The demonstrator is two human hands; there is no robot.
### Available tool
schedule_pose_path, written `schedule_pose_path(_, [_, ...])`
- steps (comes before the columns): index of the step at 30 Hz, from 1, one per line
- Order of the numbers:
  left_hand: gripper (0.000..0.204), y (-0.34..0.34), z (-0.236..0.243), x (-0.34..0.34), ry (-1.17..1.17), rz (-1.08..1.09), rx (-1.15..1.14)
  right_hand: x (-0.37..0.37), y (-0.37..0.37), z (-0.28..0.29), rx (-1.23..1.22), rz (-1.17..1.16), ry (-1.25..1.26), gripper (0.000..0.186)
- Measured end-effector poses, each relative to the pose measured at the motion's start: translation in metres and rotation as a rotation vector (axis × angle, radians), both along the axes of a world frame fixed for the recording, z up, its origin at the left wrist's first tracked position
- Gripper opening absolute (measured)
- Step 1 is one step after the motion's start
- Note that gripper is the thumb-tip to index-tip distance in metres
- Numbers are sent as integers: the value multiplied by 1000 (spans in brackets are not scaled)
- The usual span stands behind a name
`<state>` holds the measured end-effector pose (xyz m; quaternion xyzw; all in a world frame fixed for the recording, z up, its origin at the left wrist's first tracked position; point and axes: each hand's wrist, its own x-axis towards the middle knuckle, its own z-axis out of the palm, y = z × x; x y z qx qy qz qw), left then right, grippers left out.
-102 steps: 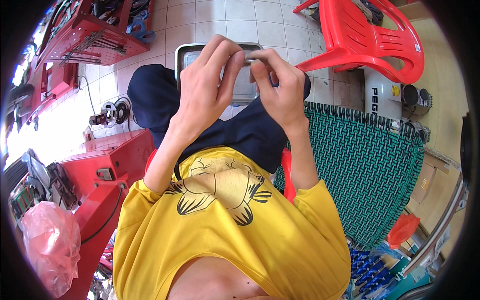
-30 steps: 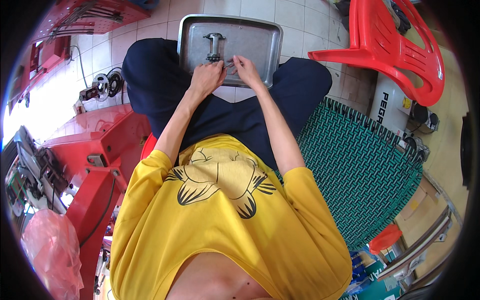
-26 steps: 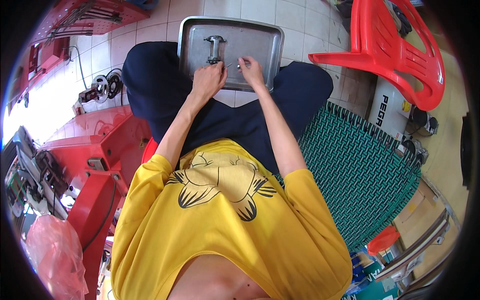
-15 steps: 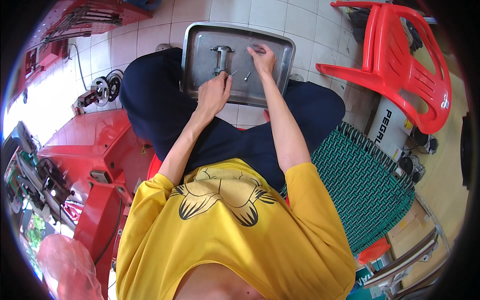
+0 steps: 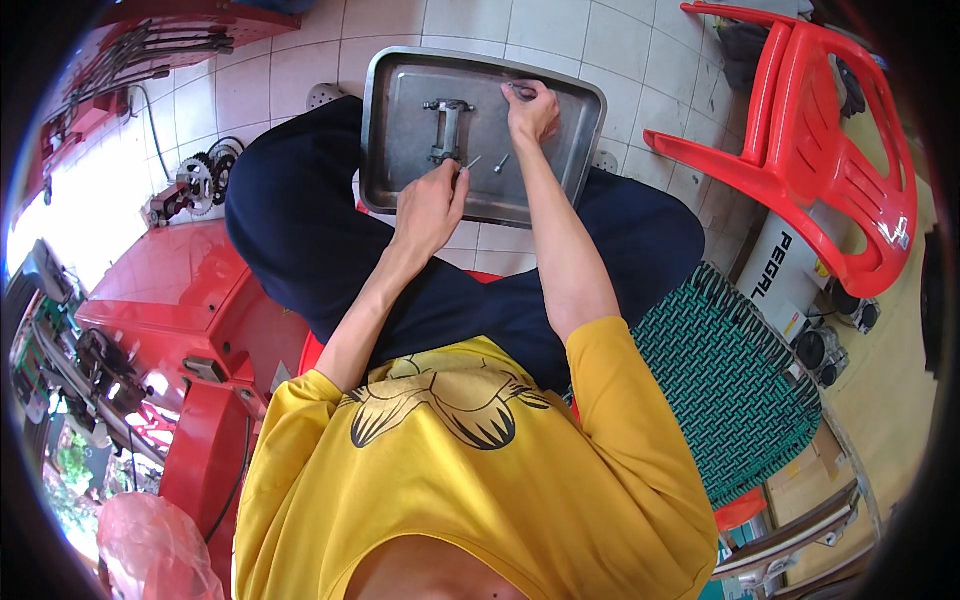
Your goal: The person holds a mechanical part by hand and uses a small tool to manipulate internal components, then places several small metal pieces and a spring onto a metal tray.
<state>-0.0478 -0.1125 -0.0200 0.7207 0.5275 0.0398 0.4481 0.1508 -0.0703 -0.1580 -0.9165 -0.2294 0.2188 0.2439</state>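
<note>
A shallow grey metal tray [image 5: 372, 150] sits in front of me between my knees. In its left half lies a metal bracket-like part [image 5: 450, 128] with wider ends and a narrower middle. My left hand [image 5: 432, 203] is closed at the near end of this part, pinching a thin metal bolt [image 5: 474, 162] that points up and right. Toward the far right of the tray, my right hand [image 5: 534, 115] is closed, fingertips pressed together on something small and dark that I cannot make out. Between the hands, a short bolt [image 5: 501, 164] rests loose on the tray floor.
Red plastic chair [image 5: 820, 140] at the right, with a green woven seat [image 5: 730, 390] nearer me. Left stand a red metal cabinet [image 5: 180, 290] and a toothed crank part [image 5: 203, 182]. Long tools [image 5: 170, 50] hang at the upper left. Tiled floor [image 5: 545, 25] lies beyond the tray.
My right hand has turned, its fingers now curled closer together over the tray's far right. The left hand stays by the metal part with the thin bolt. The whole view has shifted slightly.
</note>
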Motion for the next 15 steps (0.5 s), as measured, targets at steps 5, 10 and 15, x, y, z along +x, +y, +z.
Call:
schedule_pose_path(5, [30,0,0,0,10,-2,3,3,-3,5,-29,244,-221,21])
schedule_pose_path(10, [32,-1,0,1,1,1,-28,11,-10,14,109,249,-63,22])
schedule_pose_path(15, [32,1,1,3,-61,96,-10,7,-34,54,179,253,528,36])
